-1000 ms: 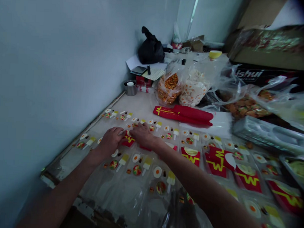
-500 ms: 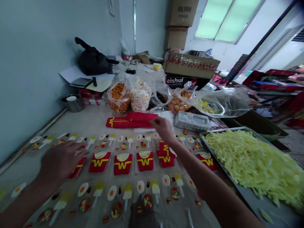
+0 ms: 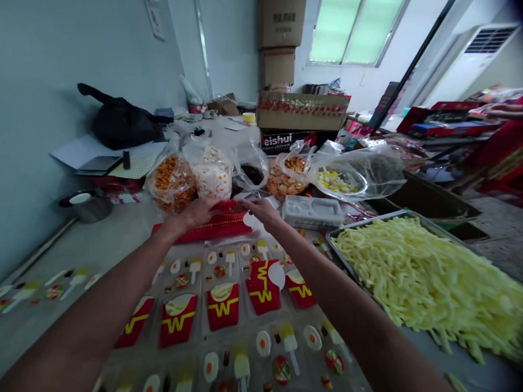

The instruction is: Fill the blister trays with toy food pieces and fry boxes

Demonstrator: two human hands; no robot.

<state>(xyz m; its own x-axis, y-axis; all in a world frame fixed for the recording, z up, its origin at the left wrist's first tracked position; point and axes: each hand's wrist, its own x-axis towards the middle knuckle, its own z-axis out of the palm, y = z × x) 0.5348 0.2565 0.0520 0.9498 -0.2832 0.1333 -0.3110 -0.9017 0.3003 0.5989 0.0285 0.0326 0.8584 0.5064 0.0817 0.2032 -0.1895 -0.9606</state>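
Note:
My left hand [image 3: 198,212] and my right hand [image 3: 261,211] meet at the back of the table, with a flat red fries carton [image 3: 225,206] pinched between them. Just below lies a row of overlapping red cartons [image 3: 213,228]. Nearer to me, red cartons with a yellow W, such as one red carton [image 3: 222,306], lie on clear plastic trays. Another flat red carton [image 3: 263,287] rests on top of that row. Around them sit small toy foods, among them a fried egg [image 3: 263,343] and a round red-green piece [image 3: 282,370].
A metal tray [image 3: 404,213] heaped with pale yellow fries [image 3: 430,282] stands at the right. Behind my hands are clear bags of small pieces, such as an orange bag [image 3: 171,181], and a grey plastic tray [image 3: 312,212]. Cardboard boxes [image 3: 303,111] stand farther back. A person in red [image 3: 512,136] is at the far right.
My left hand has moved from the left cartons up to the red stack. My right hand stays near the stack, now with a carton. The view has turned to the right.

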